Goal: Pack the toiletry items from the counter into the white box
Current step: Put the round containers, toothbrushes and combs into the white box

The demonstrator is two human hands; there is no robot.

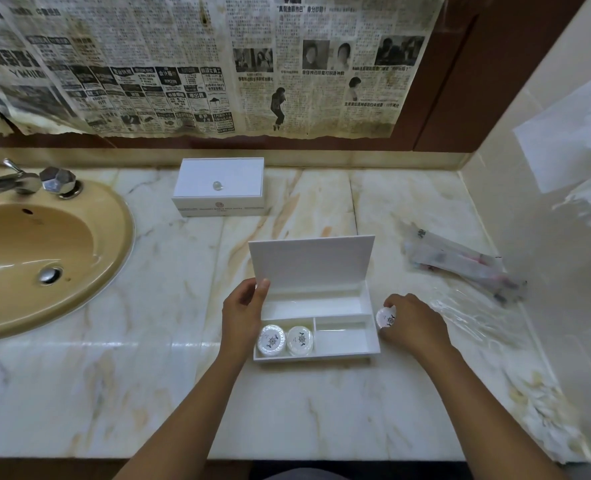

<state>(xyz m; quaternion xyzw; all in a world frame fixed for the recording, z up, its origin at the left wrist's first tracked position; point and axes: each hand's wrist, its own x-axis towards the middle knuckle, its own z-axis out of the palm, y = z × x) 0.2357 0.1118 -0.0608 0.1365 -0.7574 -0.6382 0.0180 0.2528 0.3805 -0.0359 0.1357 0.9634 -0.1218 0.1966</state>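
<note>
2 soaps [284, 340] are sitting in the box [342, 344]; left hand [243, 311] is gripping its 9 o'clock edge, right hand [410, 322] is pinching a 3rd soap [386, 317].

The tap [6, 183] and basin [44, 265] are cut off by the left edge. The plastic-wrapped packets [460, 263] are blurred; their contents cannot be identified. The right hand [411, 323] partly hides a round packet [386, 317].
</note>
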